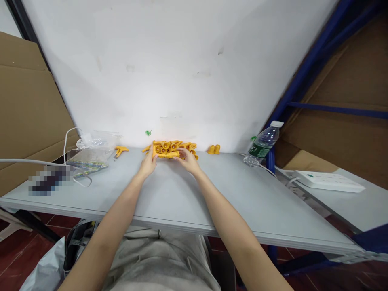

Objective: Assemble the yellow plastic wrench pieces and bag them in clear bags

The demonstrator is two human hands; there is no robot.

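Observation:
My left hand (148, 165) is closed around the upright bar of a yellow T-shaped handle (154, 152). Pointing right from that bar, the handle's shaft meets a ribbed yellow sleeve (173, 154), whose right end is pinched in the fingers of my right hand (188, 161). Whether shaft and sleeve are joined, I cannot tell. Just behind both hands lies a heap of yellow parts (173, 146), with handles and round, hollow cups among them. Apart to the left rests another yellow T-handle (122, 149) with a thin metal spiral tip. Two yellow cups (214, 149) stand to the right.
A clear plastic bottle (263, 145) leans by the blue frame at right, near a white power strip (330, 181). Plastic bags (93, 153), a white cable (65, 145) and a blurred dark object (51, 180) occupy the left. A white wall (182, 81) rises behind the grey table (236, 190).

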